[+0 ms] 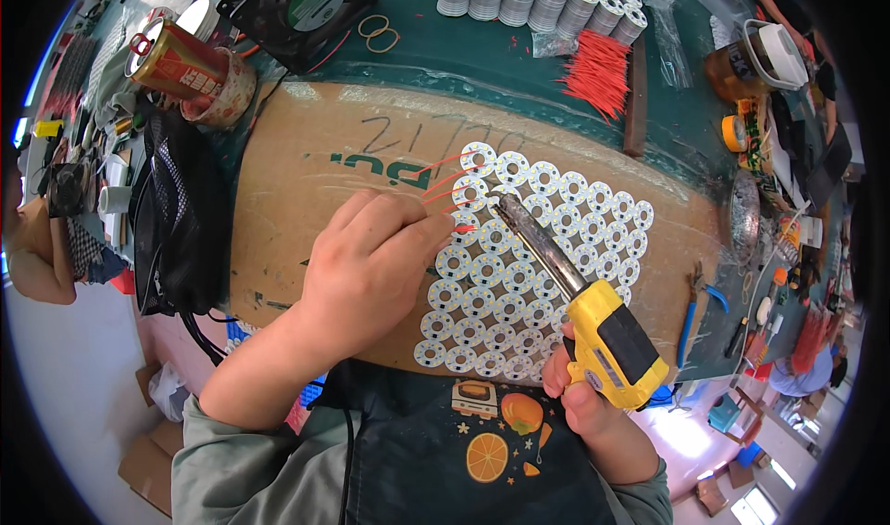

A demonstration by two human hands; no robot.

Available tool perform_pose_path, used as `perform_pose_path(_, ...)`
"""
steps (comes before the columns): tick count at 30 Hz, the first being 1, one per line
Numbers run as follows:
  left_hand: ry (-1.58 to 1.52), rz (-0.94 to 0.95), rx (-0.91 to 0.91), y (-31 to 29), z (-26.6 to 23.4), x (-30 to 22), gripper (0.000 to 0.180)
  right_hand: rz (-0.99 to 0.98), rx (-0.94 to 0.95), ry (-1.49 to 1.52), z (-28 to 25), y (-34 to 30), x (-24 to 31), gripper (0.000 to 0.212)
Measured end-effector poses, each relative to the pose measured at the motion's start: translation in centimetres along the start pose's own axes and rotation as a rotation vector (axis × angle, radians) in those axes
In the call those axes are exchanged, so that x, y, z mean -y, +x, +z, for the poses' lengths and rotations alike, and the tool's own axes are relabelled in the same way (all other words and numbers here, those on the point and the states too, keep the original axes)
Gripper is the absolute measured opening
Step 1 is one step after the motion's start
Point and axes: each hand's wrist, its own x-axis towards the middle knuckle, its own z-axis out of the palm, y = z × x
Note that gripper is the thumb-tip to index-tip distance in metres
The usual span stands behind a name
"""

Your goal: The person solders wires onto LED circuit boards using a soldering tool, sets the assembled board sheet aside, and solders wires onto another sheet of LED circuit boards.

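We note marker writing (378,135) and upside-down green print (408,174) across the cardboard's (283,186) far part. Left hand (371,251): fingertips pinched on a red wire (464,229), at the white discs' (488,283) left side. Right hand (584,400): wrapped round a yellow soldering gun (603,326).

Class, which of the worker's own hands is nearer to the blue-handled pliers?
Right. The right hand, holding the yellow soldering gun, is below and left of the pliers in view; the left hand is farther left, at the left edge of the round white boards.
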Motion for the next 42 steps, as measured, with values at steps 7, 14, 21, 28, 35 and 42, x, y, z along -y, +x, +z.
perform_pose_path(7, 0.034, 0.017, 0.044, -0.8, 0.7, 0.3, 0.028, 0.002, 0.049, -0.178, -1.2, -1.6, -1.6, 0.080)
perform_pose_path(14, 0.006, 0.008, 0.055, -1.0, 0.7, 0.6, 0.028, 0.033, 0.047, -0.200, -1.0, -1.2, -1.4, 0.077)
perform_pose_path(21, -0.001, -0.005, 0.062, -1.1, 0.8, 0.6, 0.027, 0.056, 0.046, -0.064, -0.8, -1.0, -1.2, 0.067)
perform_pose_path(28, -0.002, -0.015, 0.056, -0.9, 0.8, 0.5, 0.026, 0.053, 0.003, -0.107, -0.6, -1.0, -1.4, 0.062)
perform_pose_path(35, 0.005, -0.010, 0.051, -0.9, 0.9, 0.5, 0.025, 0.077, 0.052, -0.143, -0.7, -0.8, -1.2, 0.064)
perform_pose_path(42, 0.017, -0.016, 0.036, -1.0, 1.1, 0.4, 0.024, 0.023, 0.064, -0.079, -0.6, -1.2, -0.7, 0.078)
